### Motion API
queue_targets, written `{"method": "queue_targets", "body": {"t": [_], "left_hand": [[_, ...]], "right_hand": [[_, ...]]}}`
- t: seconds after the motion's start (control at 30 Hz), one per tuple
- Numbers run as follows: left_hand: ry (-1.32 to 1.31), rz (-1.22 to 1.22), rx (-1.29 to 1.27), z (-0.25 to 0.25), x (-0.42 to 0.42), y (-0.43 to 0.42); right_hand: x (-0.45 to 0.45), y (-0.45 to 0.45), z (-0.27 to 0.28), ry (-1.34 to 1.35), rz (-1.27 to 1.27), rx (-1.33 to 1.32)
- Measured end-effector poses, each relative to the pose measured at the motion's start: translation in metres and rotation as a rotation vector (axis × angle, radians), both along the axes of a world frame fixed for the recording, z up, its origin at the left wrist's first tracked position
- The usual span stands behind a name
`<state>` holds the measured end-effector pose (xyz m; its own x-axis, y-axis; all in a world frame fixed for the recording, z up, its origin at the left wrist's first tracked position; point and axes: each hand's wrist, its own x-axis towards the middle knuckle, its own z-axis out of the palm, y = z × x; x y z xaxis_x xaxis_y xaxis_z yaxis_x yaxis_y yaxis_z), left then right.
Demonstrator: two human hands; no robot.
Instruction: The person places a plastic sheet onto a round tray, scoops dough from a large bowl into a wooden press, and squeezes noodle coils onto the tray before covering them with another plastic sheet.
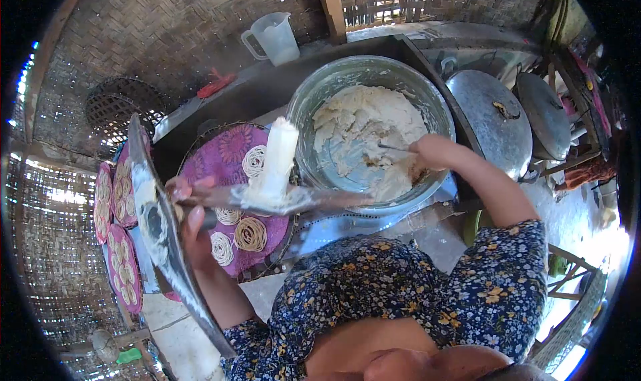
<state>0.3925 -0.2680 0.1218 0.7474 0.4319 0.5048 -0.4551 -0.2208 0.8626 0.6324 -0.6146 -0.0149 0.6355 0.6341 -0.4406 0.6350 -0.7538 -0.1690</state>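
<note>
My left hand (192, 214) is closed around a two-part wooden noodle press. One part is a dough-smeared board (157, 224) with a round hole, tilted steeply. The other is a bar with a pale, thick plunger (275, 157) pointing up. Over the large metal basin (304, 101), my right hand (431, 154) grips a thin metal utensil (394, 147); whether it is a spoon or a knife I cannot tell. Its tip is at the pale, sticky dough (367, 117) inside. Beneath the press, coiled noodle nests (250, 234) lie on a round tray with purple cloth (214, 157).
More purple trays (122, 267) of nests lean at the left. A clear plastic jug (274, 39) stands behind, near a red item (216, 83). Right of the basin are large lidded metal pots (491, 117). Woven bamboo walls (167, 27) enclose the space.
</note>
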Motion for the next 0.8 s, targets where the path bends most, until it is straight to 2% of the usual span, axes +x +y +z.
{"method": "queue_targets", "body": {"t": [0.1,0.2,0.3,0.5,0.6,0.7,0.77,0.8], "left_hand": [[0.043,-0.047,0.005,-0.005,-0.016,0.01],[0.039,-0.088,0.03,-0.013,-0.024,0.008],[0.046,-0.093,0.048,-0.01,-0.026,-0.004],[0.062,-0.087,0.087,-0.007,-0.027,-0.008],[0.054,-0.096,0.125,-0.011,-0.03,-0.001],[0.069,-0.074,0.142,-0.009,-0.026,-0.005],[0.094,-0.081,0.121,-0.015,-0.026,-0.004],[0.087,-0.068,0.145,-0.013,-0.027,-0.004]], "right_hand": [[0.019,-0.012,0.016,-0.138,0.013,-0.123],[0.02,-0.01,0.0,-0.207,0.045,-0.261],[0.008,0.003,-0.017,-0.105,0.0,-0.19],[0.006,0.013,-0.018,0.015,0.029,-0.176],[0.007,0.021,-0.004,0.121,-0.03,0.073],[0.014,0.046,-0.04,0.108,-0.114,0.208],[0.026,0.056,-0.089,-0.001,0.025,0.135],[0.025,0.064,-0.088,-0.052,0.1,0.095]]}}
